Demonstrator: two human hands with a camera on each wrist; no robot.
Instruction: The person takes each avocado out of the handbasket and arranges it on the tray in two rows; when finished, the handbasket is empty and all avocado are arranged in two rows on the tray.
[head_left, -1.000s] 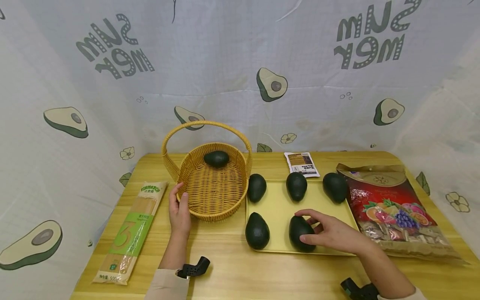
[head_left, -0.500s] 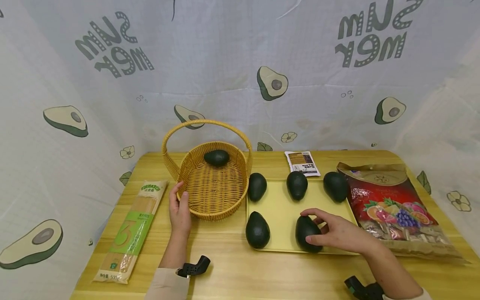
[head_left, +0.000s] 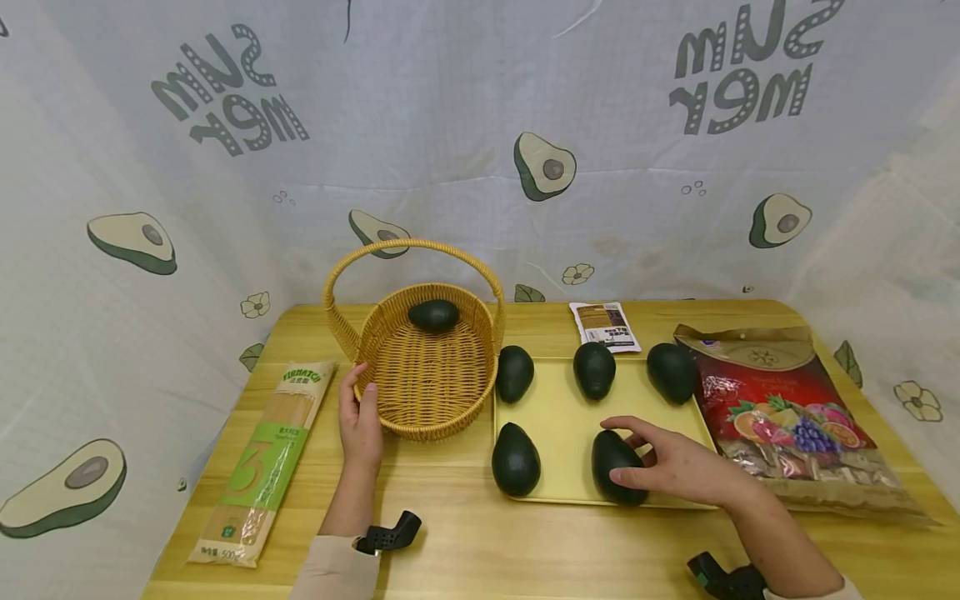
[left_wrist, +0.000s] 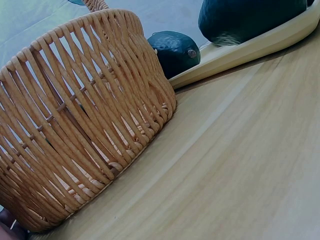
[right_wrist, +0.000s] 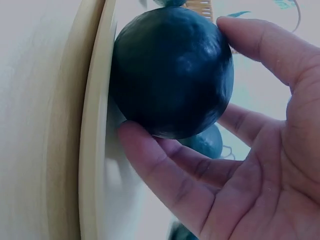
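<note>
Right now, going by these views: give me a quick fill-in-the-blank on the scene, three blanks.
The right hand grips a dark green avocado on the flat yellow ____.
The left hand touches the rim of the woven wicker ____.
That container holds ____ avocado.

Missing words: tray; basket; one

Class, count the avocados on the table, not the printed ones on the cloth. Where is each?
6. One lies in the basket; three sit along the tray's far edge; one at its near left; one near right, gripped by the right hand. None seems hidden.
</note>
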